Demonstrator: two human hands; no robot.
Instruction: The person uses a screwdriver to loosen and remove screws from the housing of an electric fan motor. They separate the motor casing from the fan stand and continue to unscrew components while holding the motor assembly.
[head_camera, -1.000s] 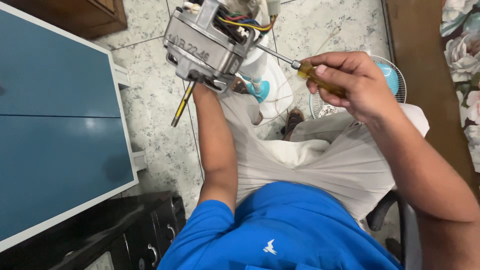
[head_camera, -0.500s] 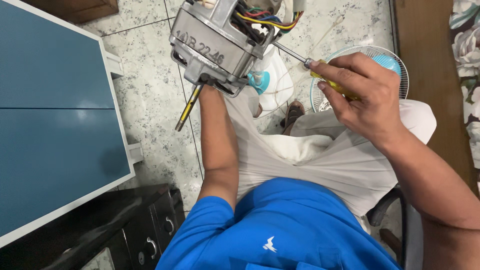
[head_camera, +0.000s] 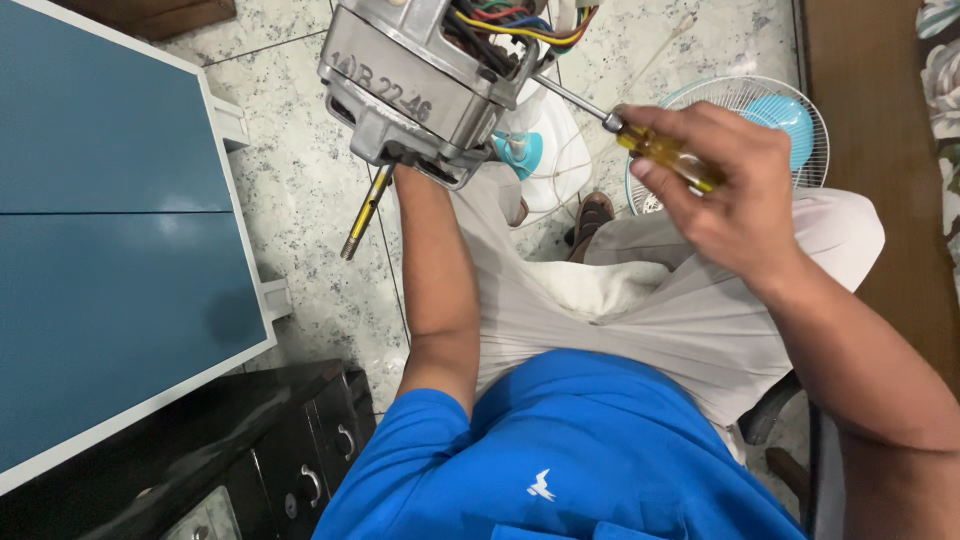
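Your right hand (head_camera: 735, 195) is closed around the yellow handle of a screwdriver (head_camera: 665, 155), and its metal shank runs up and left into the top of the electric motor (head_camera: 425, 85), beside the bundle of coloured wires (head_camera: 510, 25). The motor is held up in front of you, above your lap. Your left hand is hidden behind the motor's underside, so you cannot tell how it grips; only the forearm shows. The motor shaft (head_camera: 362, 215) points down and left from the motor. A table fan (head_camera: 760, 115) stands on the floor to the motor's right.
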